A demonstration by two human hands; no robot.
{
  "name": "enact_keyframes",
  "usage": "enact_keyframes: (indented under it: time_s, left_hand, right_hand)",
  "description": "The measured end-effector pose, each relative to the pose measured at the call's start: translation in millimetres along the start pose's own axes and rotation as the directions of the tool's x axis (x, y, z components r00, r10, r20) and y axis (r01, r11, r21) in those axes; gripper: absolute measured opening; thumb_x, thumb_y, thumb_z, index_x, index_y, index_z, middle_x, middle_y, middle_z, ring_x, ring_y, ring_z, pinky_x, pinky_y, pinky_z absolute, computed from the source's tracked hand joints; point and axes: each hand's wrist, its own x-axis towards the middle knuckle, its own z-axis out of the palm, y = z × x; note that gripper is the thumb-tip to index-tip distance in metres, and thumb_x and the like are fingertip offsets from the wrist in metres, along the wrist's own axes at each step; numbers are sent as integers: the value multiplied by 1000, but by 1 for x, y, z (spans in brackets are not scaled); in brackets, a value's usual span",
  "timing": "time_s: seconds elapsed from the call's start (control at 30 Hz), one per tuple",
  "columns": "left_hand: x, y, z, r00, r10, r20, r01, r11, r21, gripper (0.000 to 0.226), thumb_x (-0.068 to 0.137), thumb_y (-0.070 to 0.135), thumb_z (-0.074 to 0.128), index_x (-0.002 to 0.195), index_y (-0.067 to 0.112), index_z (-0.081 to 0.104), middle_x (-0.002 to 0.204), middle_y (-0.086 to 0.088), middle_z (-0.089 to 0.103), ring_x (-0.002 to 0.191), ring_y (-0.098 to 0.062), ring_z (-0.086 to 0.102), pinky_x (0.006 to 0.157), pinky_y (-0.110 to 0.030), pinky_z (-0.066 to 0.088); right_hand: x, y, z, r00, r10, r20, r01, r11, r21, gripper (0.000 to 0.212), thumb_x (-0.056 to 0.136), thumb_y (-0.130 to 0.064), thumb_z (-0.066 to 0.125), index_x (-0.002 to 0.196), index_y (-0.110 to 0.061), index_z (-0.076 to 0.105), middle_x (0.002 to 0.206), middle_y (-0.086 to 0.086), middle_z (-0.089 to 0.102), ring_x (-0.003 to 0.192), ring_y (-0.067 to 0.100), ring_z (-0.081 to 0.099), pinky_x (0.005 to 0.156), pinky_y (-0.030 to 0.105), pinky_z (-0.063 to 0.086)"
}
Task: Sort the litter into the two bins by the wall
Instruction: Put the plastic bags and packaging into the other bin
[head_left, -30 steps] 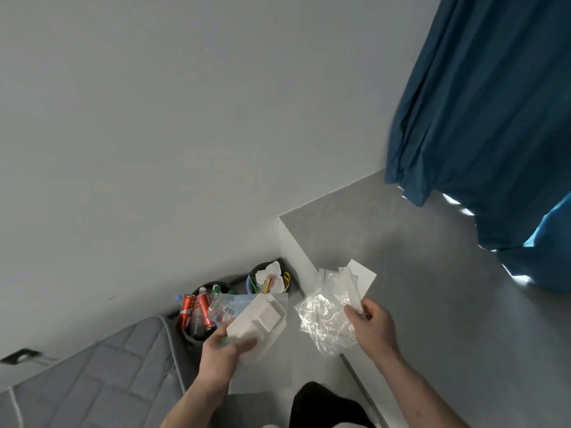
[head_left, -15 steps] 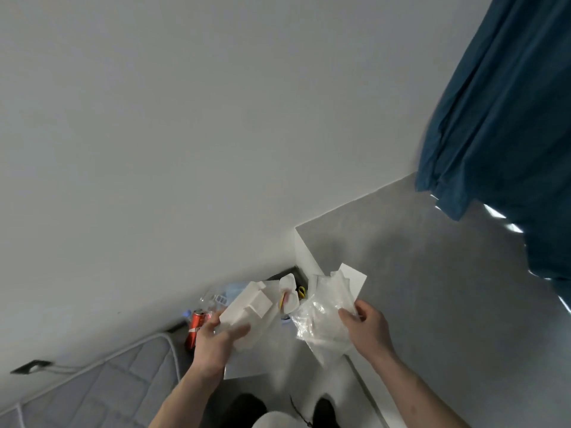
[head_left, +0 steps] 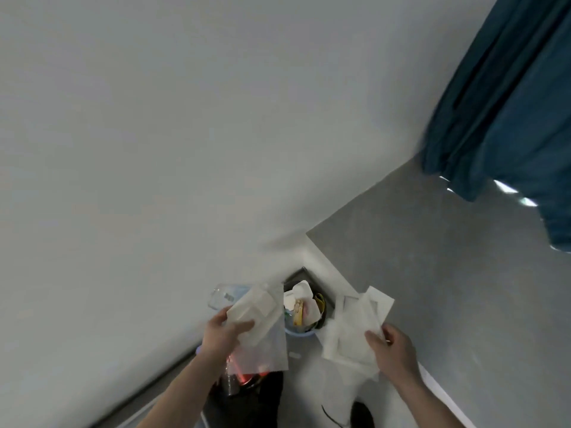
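Observation:
My left hand [head_left: 224, 333] grips a white moulded packaging tray [head_left: 251, 308] together with a translucent plastic bag [head_left: 265, 347] that hangs below it. My right hand [head_left: 391, 350] holds a bundle of crumpled clear plastic wrap and white card [head_left: 355, 329]. Between the hands, by the wall, stands a bin with a blue rim [head_left: 298, 333], holding white paper scraps and a yellow item. A second bin with red cans [head_left: 247, 378] shows through and under the bag in my left hand; most of it is hidden.
A white wall [head_left: 154, 149] fills the upper left. A grey ledge or counter [head_left: 448, 288] runs on the right, with a dark blue curtain [head_left: 509, 103] hanging above it. A clear plastic bottle [head_left: 224, 296] lies behind the left hand. My dark shoes [head_left: 361, 415] show at the bottom.
The view has tilted and moved toward the bins. My left hand moved the tray and bag over the bin with the cans. My right hand moved right, away from the blue-rimmed bin.

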Motion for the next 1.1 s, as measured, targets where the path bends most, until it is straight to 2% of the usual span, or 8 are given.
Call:
enact_keyframes:
  time_s: [0.1, 0.23, 0.37, 0.5, 0.57, 0.9, 1.0, 1.1]
  left_hand:
    - [51, 0, 2, 997, -56, 49, 51, 994, 100, 43, 65, 2, 88, 102, 19, 74, 88, -7, 77, 82, -30, 73, 60, -34, 57]
    - [123, -19, 22, 982, -133, 131, 92, 956, 280, 48, 67, 3, 88, 111, 15, 72, 93, -5, 75, 79, -24, 70, 58, -30, 54]
    - [192, -51, 62, 966, -191, 174, 99, 895, 435, 55, 77, 6, 83, 120, 27, 58, 100, 1, 65, 83, -16, 64, 53, -20, 48]
    - [278, -102, 104, 956, -225, 190, 93, 843, 530, 72, 74, 10, 84, 139, 23, 56, 111, 0, 65, 95, -19, 65, 70, -28, 59]
    - [314, -128, 124, 951, -251, 180, 101, 802, 588, 76, 73, 13, 85, 141, 24, 54, 117, 0, 65, 98, -20, 65, 69, -27, 57]
    - [468, -239, 185, 957, -219, 190, 42, 752, 658, 50, 80, 29, 79, 126, 21, 62, 112, 0, 68, 97, -23, 68, 84, -41, 61]
    - [498, -259, 190, 965, -187, 183, 19, 747, 665, 52, 85, 32, 75, 132, 19, 57, 121, -4, 65, 102, -25, 65, 81, -36, 57]
    - [516, -276, 193, 972, -140, 187, -33, 709, 705, 63, 88, 39, 70, 143, 22, 46, 136, -8, 55, 115, -29, 60, 92, -38, 53]
  right_hand:
    - [10, -7, 35, 999, 45, -12, -45, 998, -50, 27, 85, -20, 75, 67, -13, 55, 58, 0, 56, 59, 20, 52, 59, 34, 41]
    - [35, -8, 79, 997, 77, 29, -73, 990, -121, 10, 89, -25, 71, 96, -20, 66, 85, -8, 68, 77, 12, 61, 66, 31, 47]
    - [85, 9, 125, 993, 101, 67, -90, 985, -150, 39, 90, -21, 70, 127, -22, 60, 100, -9, 67, 80, 5, 59, 64, 25, 42]
    - [158, 33, 178, 995, 72, 71, -57, 981, -186, 35, 90, -17, 69, 123, -23, 60, 95, -13, 63, 76, 4, 56, 64, 24, 42]
    - [194, 50, 206, 993, 67, 100, -41, 970, -238, 30, 90, -18, 68, 119, -22, 61, 96, -13, 62, 81, 11, 58, 71, 27, 43]
    - [332, 148, 324, 995, 57, 85, -21, 925, -380, 33, 94, -17, 63, 126, -16, 63, 120, 8, 69, 113, 31, 63, 85, 32, 45]
    - [357, 174, 349, 993, 72, 88, -32, 921, -389, 31, 97, -16, 57, 128, -13, 60, 122, 10, 66, 112, 31, 61, 80, 29, 42]
    - [372, 199, 371, 990, 87, 111, -33, 911, -411, 28, 97, -17, 57, 124, -15, 58, 116, 8, 65, 107, 30, 61, 76, 27, 38]
